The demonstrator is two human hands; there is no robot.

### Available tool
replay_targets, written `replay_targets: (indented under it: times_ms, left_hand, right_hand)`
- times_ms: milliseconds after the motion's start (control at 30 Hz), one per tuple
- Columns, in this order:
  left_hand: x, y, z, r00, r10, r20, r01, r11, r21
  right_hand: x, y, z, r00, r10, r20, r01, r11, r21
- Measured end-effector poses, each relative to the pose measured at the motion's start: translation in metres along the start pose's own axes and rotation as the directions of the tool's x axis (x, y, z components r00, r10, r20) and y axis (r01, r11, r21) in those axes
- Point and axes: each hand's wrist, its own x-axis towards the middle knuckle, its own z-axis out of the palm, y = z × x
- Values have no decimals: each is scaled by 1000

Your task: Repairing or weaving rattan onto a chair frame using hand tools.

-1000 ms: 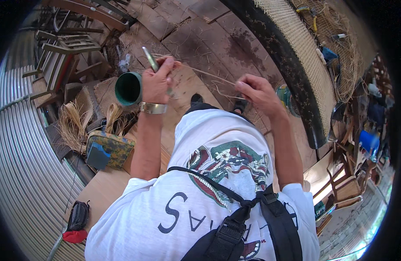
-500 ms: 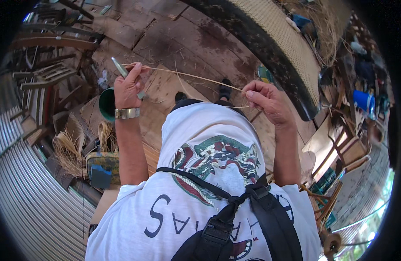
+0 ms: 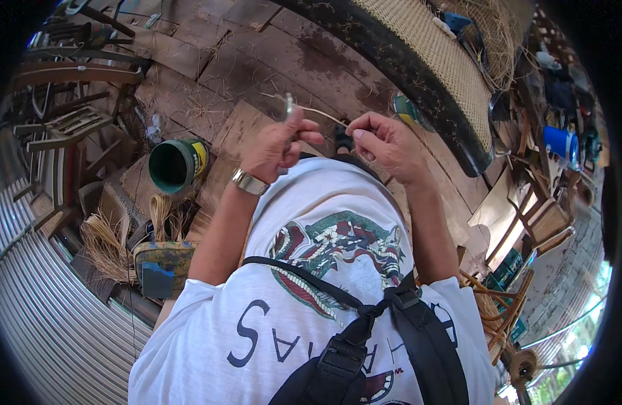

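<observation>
Hands drawing a cane strand

Left hand (image 3: 278, 145) grips a thin tool (image 3: 288, 106); right hand (image 3: 385, 138) pinches the cane strand (image 3: 322, 113) stretched between them. Green bucket (image 3: 174, 164) sits left, woven chair seat (image 3: 432, 50) beyond.

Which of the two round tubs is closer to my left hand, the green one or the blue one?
The green tub. It lies on its side on the floor beside the left hand; the blue tub stands far right.

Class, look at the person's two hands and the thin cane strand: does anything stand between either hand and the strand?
Nothing visible does. The left hand and the right hand both pinch the thin cane strand directly, and it spans the short gap between them in clear air. The green pot stands off to the left, apart from both hands.
</observation>
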Motion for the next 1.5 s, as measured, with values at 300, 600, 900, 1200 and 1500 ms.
replay_targets:
  times_ms: [300, 600, 900, 1200, 1500]
  left_hand:
    - [8, -15, 17, 993, 100, -56, -102, 994, -42]
    - [7, -22, 17, 978, 161, -129, -164, 986, -15]
    - [1, -25, 19, 969, 193, -154, -184, 980, 72]
    - [1, -22, 6, 939, 247, -240, -253, 967, 5]
    - [-6, -6, -29, 898, 247, -363, -303, 947, -106]
  right_hand:
    - [9, 23, 10, 999, 31, 34, -28, 995, -93]
    - [10, 30, 20, 999, -54, 10, 54, 995, -78]
    - [20, 33, 22, 990, -122, 75, 132, 980, -147]
    - [9, 33, 14, 979, -198, 54, 205, 940, -271]
    - [-76, 108, -137, 831, 103, -546, -220, 963, -154]
